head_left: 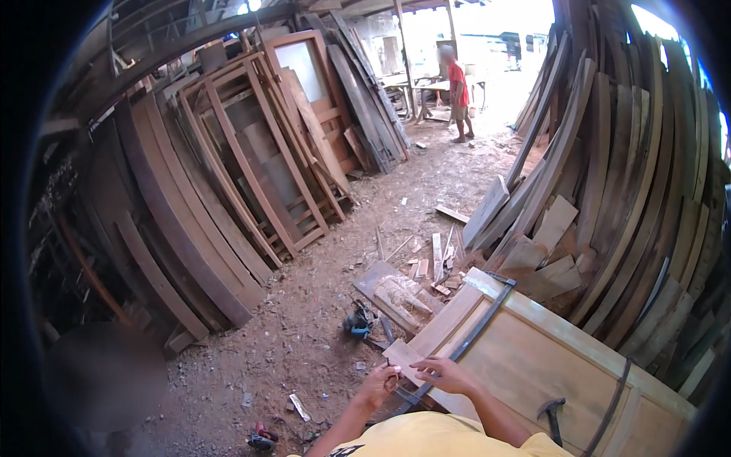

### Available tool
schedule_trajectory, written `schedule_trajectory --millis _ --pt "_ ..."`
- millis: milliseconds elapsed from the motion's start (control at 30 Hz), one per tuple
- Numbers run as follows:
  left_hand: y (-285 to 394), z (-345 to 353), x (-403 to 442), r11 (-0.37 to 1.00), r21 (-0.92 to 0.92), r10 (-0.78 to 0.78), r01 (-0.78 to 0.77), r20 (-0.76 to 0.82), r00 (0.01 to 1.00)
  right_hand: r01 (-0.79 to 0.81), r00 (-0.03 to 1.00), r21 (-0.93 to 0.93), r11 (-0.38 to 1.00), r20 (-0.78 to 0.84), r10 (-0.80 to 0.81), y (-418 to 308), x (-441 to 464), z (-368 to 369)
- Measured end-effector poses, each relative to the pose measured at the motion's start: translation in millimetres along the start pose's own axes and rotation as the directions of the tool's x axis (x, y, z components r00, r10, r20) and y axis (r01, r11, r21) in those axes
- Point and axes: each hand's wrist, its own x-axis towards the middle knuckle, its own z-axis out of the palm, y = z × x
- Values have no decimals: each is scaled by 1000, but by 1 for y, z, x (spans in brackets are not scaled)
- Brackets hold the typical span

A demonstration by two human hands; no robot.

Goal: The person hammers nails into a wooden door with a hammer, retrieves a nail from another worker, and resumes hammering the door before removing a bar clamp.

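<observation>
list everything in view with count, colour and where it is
wooden panel: 1, light brown, lower right
clamp-like bars: 2, dark, across panel
hammer: 1, dark, on panel
power tool: 1, blue and black, ground left of panel
small tool: 1, red and black, ground, lower left
offcuts: several, pale, ground beyond panel
planks: many, brown, leaning both sides
frames: several, brown, left
glazed door: 1, brown, left rear
co-worker: 1, red top, background
shirt: 1, yellow, bottom centre
hands: 2, bare, at panel's near-left end
</observation>
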Motion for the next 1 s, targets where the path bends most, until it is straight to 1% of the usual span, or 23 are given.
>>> schedule_trajectory --millis 67,133,200,233,267,300,333,400,433,500,567,633,700,733,800,833,900,933,1000 --pt "7 3 -3 1000 31 3 -2 -31 1000 25 999 -80 997 -34 -28 1 -2 -3" --pt "15 5 -3 998 63 3 0 -59 998 5 998 -58 998 -59 -8 2 -3 -8" --pt "25 3 -2 980 192 57 -48 -43 997 -19 996 -36 999 -86 16 -2 -4 -17" --pt "32 0 2 980 191 54 -46 -40 998 7 991 -58 998 -134 -15 -6 -4 -24" --pt "39 -3 8 964 251 96 -88 -21 995 33 982 -83 996 -181 -48 -14 -2 -34" --pt "44 -6 13 942 308 138 -131 0 990 75 970 -149 986 -220 -107 -23 -2 -44" --pt "51 0 15 944 304 136 -130 2 991 71 970 -152 986 -219 -104 -31 -1 -56" --pt "70 16 15 868 441 259 -227 -12 966 183 942 -228 956 -236 -237 -47 2 -77" --pt "77 23 14 871 437 255 -225 -11 967 177 944 -230 957 -236 -232 -59 3 -86" --pt "85 33 13 832 448 349 -326 35 937 114 947 -332 936 -247 -203 -87 1 -100" --pt "80 24 21 824 445 369 -350 48 928 110 950 -369 923 -235 -207 -111 -1 -109" --pt "71 15 21 817 439 391 -374 53 919 108 954 -406 907 -214 -210 -117 1 -111" --pt "64 13 18 833 456 354 -312 -8 935 149 954 -446 882 -170 -246 -112 6 -115" --pt "62 13 12 836 451 353 -312 -9 935 146 955 -449 881 -167 -244 -111 8 -115" --pt "58 13 -2 902 378 267 -207 -112 957 170 959 -476 863 -123 -256 -109 11 -111" --pt "55 7 -3 903 375 269 -211 -109 957 170 959 -481 860 -121 -257 -113 14 -109" --pt "37 -13 -11 928 283 283 -242 -115 952 113 985 -445 888 -64 -157 -122 15 -98" --pt "28 -21 -15 930 278 281 -240 -117 953 110 986 -447 888 -61 -153 -122 17 -93" --pt "12 -44 -26 941 234 301 -244 -253 919 129 992 -441 888 46 -121 -117 26 -82"
